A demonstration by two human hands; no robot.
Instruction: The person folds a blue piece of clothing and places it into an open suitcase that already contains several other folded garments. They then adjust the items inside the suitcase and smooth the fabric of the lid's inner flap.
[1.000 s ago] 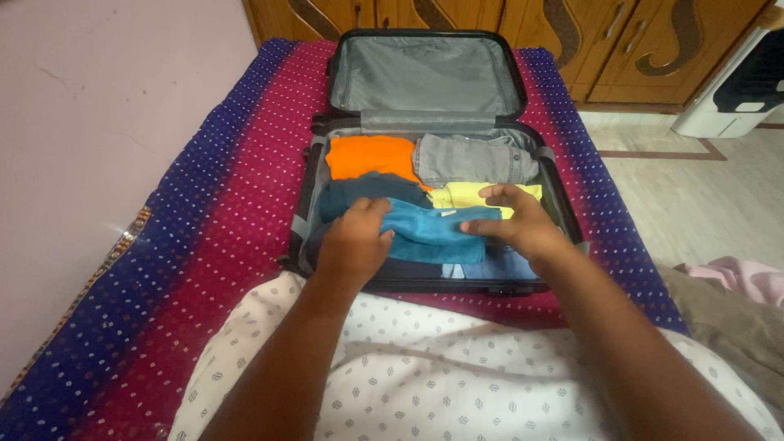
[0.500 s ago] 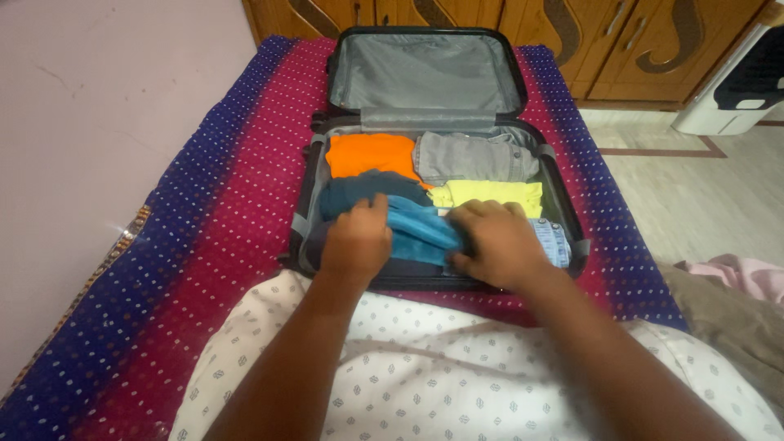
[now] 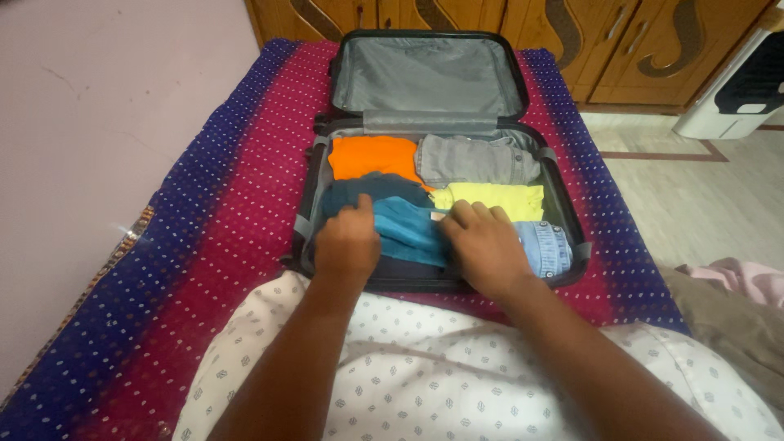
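As both hands press down, left hand (image 3: pixel 347 242), right hand (image 3: pixel 483 245), fingers curled gripping blue garment (image 3: pixel 408 232).

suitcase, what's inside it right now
Folded clothes fill the suitcase: orange, grey, yellow, dark teal, blue, denim. Both hands cover the front clothes; the bottom is hidden.

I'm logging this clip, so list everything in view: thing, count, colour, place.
suitcase: 1, black, grey lining, open on bed
orange garment: 1, far left in case
grey garment: 1, far right
yellow garment: 1, right middle
dark teal garment: 1, left middle
blue garment: 1, near centre
denim garment: 1, light blue, near right
bedspread: 1, magenta and blue, dotted
wardrobe: 1, brown, behind
left hand: on blue garment
right hand: on blue garment
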